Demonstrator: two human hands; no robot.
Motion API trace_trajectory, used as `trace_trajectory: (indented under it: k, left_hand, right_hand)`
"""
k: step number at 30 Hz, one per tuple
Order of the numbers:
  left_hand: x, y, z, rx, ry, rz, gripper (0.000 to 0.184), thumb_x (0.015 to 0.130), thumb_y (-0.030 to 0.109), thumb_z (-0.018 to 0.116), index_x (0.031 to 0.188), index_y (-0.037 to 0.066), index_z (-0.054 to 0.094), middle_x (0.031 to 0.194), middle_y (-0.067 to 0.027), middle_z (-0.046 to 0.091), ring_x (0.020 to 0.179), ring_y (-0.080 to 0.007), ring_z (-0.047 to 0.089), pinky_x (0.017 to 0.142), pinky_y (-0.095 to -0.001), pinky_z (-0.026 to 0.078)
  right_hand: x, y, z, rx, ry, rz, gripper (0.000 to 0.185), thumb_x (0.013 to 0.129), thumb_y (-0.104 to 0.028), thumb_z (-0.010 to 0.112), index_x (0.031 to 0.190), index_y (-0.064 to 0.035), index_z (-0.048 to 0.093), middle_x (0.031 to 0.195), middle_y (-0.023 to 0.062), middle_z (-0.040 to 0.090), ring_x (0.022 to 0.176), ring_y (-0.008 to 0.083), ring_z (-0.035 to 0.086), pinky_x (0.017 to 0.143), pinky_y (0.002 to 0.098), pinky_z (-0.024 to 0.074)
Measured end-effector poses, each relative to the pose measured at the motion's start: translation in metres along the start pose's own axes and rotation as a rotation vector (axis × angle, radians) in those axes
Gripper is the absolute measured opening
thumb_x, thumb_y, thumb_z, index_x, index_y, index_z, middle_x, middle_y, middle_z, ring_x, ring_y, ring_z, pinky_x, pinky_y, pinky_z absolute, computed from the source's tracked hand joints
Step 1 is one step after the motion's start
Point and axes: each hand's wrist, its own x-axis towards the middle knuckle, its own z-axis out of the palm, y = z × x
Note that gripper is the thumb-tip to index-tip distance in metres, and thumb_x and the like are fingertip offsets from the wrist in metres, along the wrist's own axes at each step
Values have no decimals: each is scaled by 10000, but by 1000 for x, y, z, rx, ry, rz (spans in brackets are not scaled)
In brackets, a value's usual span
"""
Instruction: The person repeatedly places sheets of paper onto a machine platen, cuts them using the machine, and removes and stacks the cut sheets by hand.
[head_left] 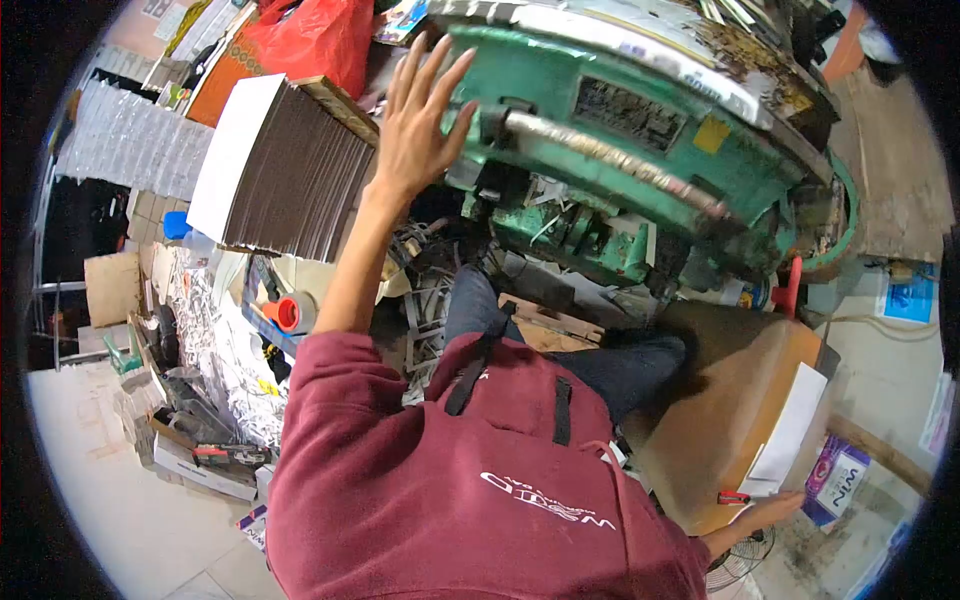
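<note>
My left hand (420, 130) is raised with its fingers spread, at the left end of a green metal machine (525, 75). It holds nothing. A thick stack of sheets (300, 175), with a white face and dark edges, stands just left of it. To the hand's right, a worn metal bar (610, 160) runs along the machine's front. Low on the right, my right hand (758, 515) has its fingers stretched out and nothing visible in it. Close by it are a white sheet (788, 430) and a small red tool (734, 497), at the edge of a brown board-like surface (690, 430).
A red plastic bag (315, 45) sits behind the stack. Paper shreds (200, 330) and a tape roll (290, 313) lie at left. A purple-and-white box (836, 482) is on the floor at right, near a fan guard (745, 560). A red handle (788, 290) juts out beside the machine.
</note>
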Motion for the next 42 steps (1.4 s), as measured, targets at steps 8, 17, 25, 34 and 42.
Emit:
trace_trajectory:
  k: [8, 17, 25, 34, 42]
  left_hand:
    - [86, 14, 100, -485, -526, -14, 606, 989, 479, 533, 1464, 112, 457, 1497, -183, 437, 1384, -351, 414, 1147, -433, 334]
    - [-91, 84, 3, -262, -869, 122, 838, 933, 616, 506, 1527, 51, 329, 1553, -160, 374, 1429, -347, 353, 1204, -511, 213]
    - [-143, 84, -122, -177, -789, -85, 590, 841, 100, 567, 1426, 61, 502, 1428, -134, 532, 1350, -307, 477, 1180, -491, 297]
    - [-84, -6, -251, 656, 183, -379, 483, 949, 19, 435, 1419, 68, 532, 1402, -161, 568, 1317, -345, 518, 1107, -439, 413]
    - [-212, -244, -197, 647, -196, -573, 620, 897, 23, 435, 1505, 139, 406, 1448, -279, 464, 1357, -436, 424, 1165, -495, 305]
  right_hand:
    - [102, -146, -114, 405, 215, -239, 342, 1018, -33, 448, 1336, -5, 570, 1276, 168, 642, 1151, 268, 632, 938, 367, 538]
    - [51, -374, -89, 1113, -488, -349, 204, 902, 14, 654, 1086, -13, 738, 1185, 124, 698, 1157, 218, 621, 997, 317, 488]
    - [-17, -485, 3, 1170, -1132, -190, 230, 874, -128, 744, 1030, 41, 743, 1003, 112, 735, 925, 152, 651, 859, 285, 514]
    - [75, -555, 3, 748, -623, -735, 805, 710, -354, 886, 1350, 2, 551, 1286, 202, 589, 1113, 285, 607, 896, 374, 517]
    - [102, -418, -20, 641, -66, -316, 473, 926, -233, 701, 1349, -59, 577, 1374, 165, 549, 1300, 323, 500, 1085, 415, 389]
